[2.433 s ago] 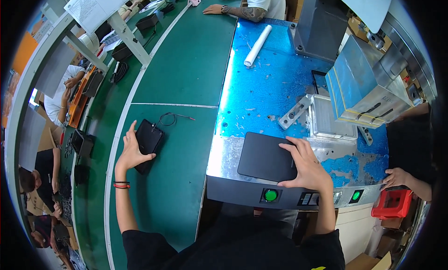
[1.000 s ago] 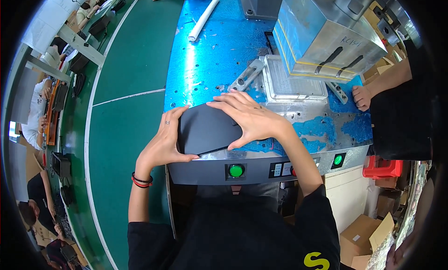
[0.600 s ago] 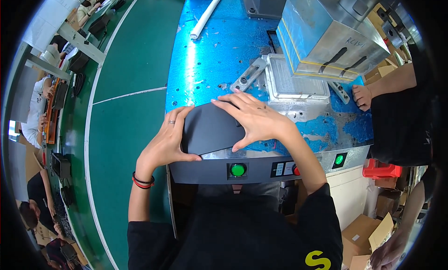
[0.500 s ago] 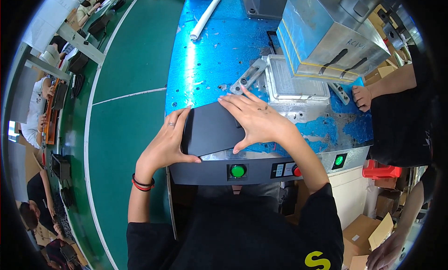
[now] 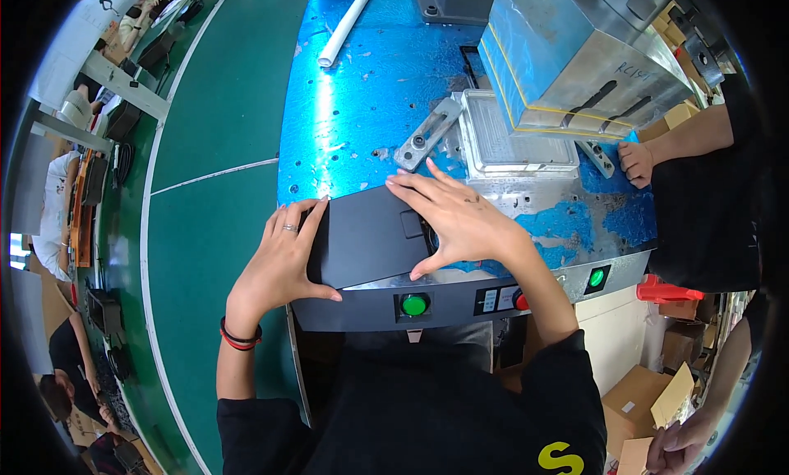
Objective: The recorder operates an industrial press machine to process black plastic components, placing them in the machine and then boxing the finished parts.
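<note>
A flat dark grey plastic cover (image 5: pixel 362 241) lies at the left front of the blue-topped machine bed, slightly askew. My left hand (image 5: pixel 278 261) grips its left edge, with the fingertips at the far corner and the thumb at the near one. Around the right end, my right hand (image 5: pixel 468 220) spans the cover with fingers at the far edge and thumb at the near edge. A small rectangular tab shows beside my right palm. The cover's underside is hidden.
A clear-topped fixture (image 5: pixel 522 134) stands beyond my right hand, beneath a large metal block (image 5: pixel 575 72). A slotted metal clamp (image 5: pixel 427 134) and white tube (image 5: pixel 348 25) lie on the bed. Green buttons (image 5: pixel 415 305) line the front panel. Another person's hand (image 5: pixel 635 163) rests at right.
The cover's tab shows more fully beside my right hand. Both hands still hold the cover by its ends. The whole view has shifted slightly, and a far person's hand has left the top.
</note>
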`<state>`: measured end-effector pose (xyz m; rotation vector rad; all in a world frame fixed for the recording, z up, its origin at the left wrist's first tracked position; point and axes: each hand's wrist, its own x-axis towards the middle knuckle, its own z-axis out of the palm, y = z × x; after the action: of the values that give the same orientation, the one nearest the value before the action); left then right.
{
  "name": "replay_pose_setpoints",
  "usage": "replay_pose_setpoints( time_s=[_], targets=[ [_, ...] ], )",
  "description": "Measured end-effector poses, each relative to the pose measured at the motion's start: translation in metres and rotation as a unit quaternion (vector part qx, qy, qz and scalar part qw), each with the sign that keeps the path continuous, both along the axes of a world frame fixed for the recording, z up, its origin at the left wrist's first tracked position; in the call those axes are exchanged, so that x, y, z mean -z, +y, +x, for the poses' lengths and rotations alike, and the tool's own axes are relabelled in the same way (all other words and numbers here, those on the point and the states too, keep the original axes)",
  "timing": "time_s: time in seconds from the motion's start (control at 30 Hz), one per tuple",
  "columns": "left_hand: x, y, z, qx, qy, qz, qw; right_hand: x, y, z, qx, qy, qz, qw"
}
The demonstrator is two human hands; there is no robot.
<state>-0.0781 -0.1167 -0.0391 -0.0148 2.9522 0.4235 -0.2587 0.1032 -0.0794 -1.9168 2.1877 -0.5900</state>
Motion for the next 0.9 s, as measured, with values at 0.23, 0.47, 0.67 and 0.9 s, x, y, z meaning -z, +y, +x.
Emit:
replay_pose_setpoints(
  time_s=[0.23, 0.47, 0.67, 0.9],
  targets=[
    [-0.004, 0.008, -0.002, -0.007, -0.01, -0.03, 0.999, -0.005, 0.0, 0.0, 0.004, 0.045, 0.024, 0.999],
    [-0.001, 0.004, -0.002, 0.015, -0.003, -0.023, 1.0, -0.01, -0.001, 0.002, 0.008, -0.042, 0.039, 0.998],
    [-0.005, 0.002, -0.003, 0.017, -0.006, -0.003, 1.0, -0.013, 0.002, 0.0, -0.005, -0.051, 0.007, 0.999],
    [0.007, -0.003, -0.006, 0.009, 0.001, 0.1, 0.995, -0.014, 0.015, 0.004, 0.034, -0.097, 0.015, 0.995]
  ],
)
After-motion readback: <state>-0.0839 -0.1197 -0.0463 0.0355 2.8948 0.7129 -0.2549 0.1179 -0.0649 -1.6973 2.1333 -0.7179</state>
